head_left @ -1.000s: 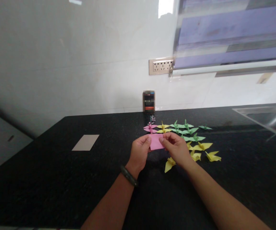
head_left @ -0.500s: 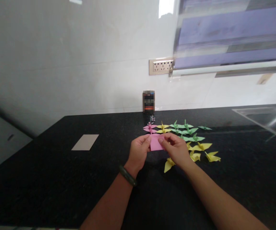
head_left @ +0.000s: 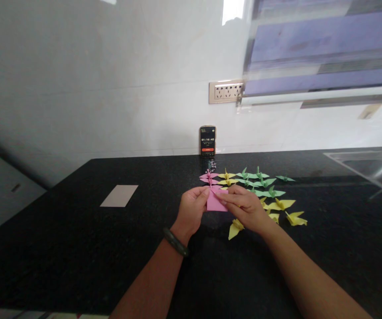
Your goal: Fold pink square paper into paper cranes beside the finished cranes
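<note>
A folded pink paper square [head_left: 217,204] is held between my two hands, just above the black countertop. My left hand [head_left: 193,208] pinches its left edge, thumb on top. From the right, my right hand [head_left: 248,207] grips it, with the forefinger lying across the front of the paper and the thumb lower down. Right behind the square sit pink paper cranes [head_left: 208,176], beside yellow paper cranes [head_left: 227,176]. Green paper cranes [head_left: 264,182] stand to their right. More yellow cranes [head_left: 281,204] lie around my right hand, which partly covers some of them.
A pale stack of square paper [head_left: 119,196] lies to the left on the black countertop [head_left: 61,248]. A phone [head_left: 207,141] showing a timer leans against the wall. A metal sink [head_left: 373,168] is set in at the right, and a socket panel [head_left: 225,91] is above.
My right forefinger has stretched out across the pink paper, where the thumb pressed before. My left hand keeps its pinch. The view has shifted slightly.
</note>
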Available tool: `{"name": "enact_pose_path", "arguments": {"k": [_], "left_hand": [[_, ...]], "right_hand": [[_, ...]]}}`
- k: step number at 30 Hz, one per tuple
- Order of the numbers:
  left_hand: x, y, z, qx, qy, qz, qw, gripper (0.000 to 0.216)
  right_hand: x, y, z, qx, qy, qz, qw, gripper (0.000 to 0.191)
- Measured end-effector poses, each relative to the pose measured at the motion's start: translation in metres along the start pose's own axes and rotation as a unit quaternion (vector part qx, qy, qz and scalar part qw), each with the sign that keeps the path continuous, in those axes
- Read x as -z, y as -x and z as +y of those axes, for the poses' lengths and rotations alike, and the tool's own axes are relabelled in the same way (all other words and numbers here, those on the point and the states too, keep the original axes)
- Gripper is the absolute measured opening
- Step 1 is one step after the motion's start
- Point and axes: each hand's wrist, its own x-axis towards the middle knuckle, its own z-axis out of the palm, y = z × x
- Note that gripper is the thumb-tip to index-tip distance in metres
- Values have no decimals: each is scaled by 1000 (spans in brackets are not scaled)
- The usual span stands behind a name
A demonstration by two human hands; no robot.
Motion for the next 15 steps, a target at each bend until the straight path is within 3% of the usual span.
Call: {"name": "enact_pose_path", "arguments": {"k": [3, 9, 15], "left_hand": [[1, 0, 1, -2, -25, 11, 1000, 28], [-1, 0, 5, 25, -26, 12, 999, 33], [1, -1, 4, 35, -53, 39, 997, 29]], "right_hand": [[0, 0, 0, -2, 12, -26, 1000, 28], [-5, 0, 2, -43, -10, 6, 999, 27], [-3, 1, 4, -18, -20, -24, 999, 28]]}}
